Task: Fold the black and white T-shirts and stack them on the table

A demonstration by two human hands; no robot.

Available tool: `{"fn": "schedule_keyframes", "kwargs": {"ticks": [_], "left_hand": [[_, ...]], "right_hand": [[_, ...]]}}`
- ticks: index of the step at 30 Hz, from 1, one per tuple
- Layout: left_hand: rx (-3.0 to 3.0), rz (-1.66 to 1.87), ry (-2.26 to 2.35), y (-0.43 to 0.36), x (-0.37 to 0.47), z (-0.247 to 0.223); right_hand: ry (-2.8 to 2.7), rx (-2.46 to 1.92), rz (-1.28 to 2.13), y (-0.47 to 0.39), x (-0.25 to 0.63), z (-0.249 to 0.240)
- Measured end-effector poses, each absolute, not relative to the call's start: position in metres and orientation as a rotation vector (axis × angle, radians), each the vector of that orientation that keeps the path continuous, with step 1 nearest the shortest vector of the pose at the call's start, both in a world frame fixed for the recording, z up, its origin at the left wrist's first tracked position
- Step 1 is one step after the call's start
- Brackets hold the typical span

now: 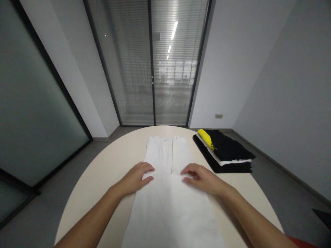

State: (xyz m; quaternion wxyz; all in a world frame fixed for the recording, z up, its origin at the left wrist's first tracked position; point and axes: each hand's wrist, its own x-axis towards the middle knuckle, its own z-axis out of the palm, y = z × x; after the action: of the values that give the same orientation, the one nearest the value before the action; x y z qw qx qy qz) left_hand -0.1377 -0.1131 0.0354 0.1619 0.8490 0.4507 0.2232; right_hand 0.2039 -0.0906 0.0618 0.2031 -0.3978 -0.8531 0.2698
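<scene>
A white garment (170, 206), probably a T-shirt, lies in a long folded strip down the middle of the table. Its far part shows folded layers with a vertical edge, and its near end runs out of view at the bottom. My left hand (138, 175) rests at the garment's left edge, thumb and fingers apart. At the right edge, my right hand (199, 175) touches or hovers just over the cloth, its fingers curved and the thumb held away from them. No cloth shows pinched in either hand.
A round pale table (103, 172) carries the garment. On its right side sits a stack of folded clothes (230, 148), black and white with a yellow patch on top. Beyond are a glass partition with blinds (170, 100) and grey walls.
</scene>
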Motion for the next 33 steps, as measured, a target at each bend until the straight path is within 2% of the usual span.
{"fn": "schedule_keyframes", "kwargs": {"ticks": [6,14,21,27,33], "left_hand": [[2.413,0.584,1.338,-0.116,-0.132,0.041],[2.373,0.707,1.331,-0.118,-0.132,0.043],[2.344,1.075,1.547,-0.095,-0.123,0.041],[2.227,1.064,1.575,-0.078,-0.126,0.004],[2.348,0.924,1.565,-0.089,-0.135,0.004]], "right_hand": [[-2.421,-1.191,0.731,-0.095,0.194,0.057],[-2.43,-1.197,0.664,-0.097,0.192,0.06],[-2.267,-1.157,0.24,-0.075,0.185,0.056],[-2.313,-1.284,0.231,-0.065,0.182,0.035],[-2.299,-1.361,0.241,-0.068,0.198,0.035]]}}
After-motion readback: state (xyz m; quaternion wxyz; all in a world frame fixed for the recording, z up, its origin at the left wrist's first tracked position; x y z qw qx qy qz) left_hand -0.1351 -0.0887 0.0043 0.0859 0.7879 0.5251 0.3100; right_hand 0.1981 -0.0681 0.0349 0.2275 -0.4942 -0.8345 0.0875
